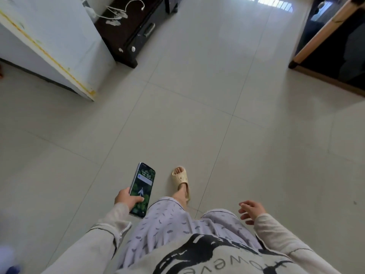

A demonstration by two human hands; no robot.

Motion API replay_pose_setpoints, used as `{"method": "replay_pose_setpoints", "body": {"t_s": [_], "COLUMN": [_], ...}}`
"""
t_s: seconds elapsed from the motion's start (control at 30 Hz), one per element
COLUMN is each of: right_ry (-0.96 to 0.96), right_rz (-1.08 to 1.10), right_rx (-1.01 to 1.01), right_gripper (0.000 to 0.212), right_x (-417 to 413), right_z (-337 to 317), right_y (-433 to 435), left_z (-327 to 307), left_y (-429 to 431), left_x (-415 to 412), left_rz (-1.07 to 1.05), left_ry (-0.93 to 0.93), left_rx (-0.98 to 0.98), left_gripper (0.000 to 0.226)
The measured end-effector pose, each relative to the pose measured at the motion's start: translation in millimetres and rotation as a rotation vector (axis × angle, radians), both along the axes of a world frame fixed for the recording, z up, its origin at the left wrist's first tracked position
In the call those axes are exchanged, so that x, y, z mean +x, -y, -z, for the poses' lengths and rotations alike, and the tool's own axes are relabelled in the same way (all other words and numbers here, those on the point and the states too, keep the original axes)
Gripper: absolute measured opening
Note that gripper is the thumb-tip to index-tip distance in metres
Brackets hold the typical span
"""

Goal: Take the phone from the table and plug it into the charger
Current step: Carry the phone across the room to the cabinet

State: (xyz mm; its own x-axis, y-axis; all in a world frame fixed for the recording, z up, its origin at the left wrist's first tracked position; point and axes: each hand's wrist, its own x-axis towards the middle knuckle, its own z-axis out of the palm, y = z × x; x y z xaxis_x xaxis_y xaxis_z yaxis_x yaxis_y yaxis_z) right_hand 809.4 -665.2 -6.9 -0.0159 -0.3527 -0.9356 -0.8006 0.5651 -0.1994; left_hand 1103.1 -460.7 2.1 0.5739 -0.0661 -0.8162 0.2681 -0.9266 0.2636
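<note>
My left hand (126, 198) grips a black phone (142, 189) at waist height, low and left of centre. Its screen is lit, faces up and reads 12:53. The thumb lies across the lower part of the screen. My right hand (249, 211) hangs at the lower right, fingers apart and holding nothing. A white charger cable (118, 11) lies in loops on top of a dark cabinet (128, 34) at the far upper left, with its plug end (142, 7) pointing right. The cable is far from both hands.
A white appliance (51, 40) stands at the left beside the dark cabinet. A table with a dark top and wooden edge (324, 30) fills the upper right corner. Pale tiled floor (197, 115) lies between them. My foot in a beige slipper (180, 179) steps forward.
</note>
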Motion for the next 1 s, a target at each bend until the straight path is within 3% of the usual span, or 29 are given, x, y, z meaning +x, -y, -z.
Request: {"method": "replay_pose_setpoints", "body": {"t_s": [0.1, 0.47, 0.63, 0.77, 1.0], "right_ry": [-0.011, 0.024, 0.058, 0.090, 0.178], "right_rz": [0.071, 0.136, 0.016, -0.176, -0.330], "right_rx": [-0.024, -0.081, -0.066, -0.038, -0.085], "right_gripper": [0.009, 0.007, 0.011, 0.031, 0.032], "right_x": [19.1, 96.7, 154.4, 210.2, 293.2], "right_z": [-2.3, -1.9, 3.4, -4.9, -29.5], "right_y": [28.2, 153.5, 236.7, 315.4, 422.1], "left_z": [-7.6, -17.2, -6.4, -0.4, 2.1], "left_y": [56.5, 208.7, 244.4, 265.7, 303.0], "left_x": [36.2, 118.3, 132.2, 138.6, 143.9], "left_rz": [0.065, 0.036, -0.056, -0.163, -0.339], "left_ry": [0.006, 0.040, 0.029, 0.018, -0.005], "left_rx": [-0.043, -0.168, -0.078, 0.012, 0.102], "left_gripper": [0.037, 0.037, 0.036, 0.037, 0.037]}}
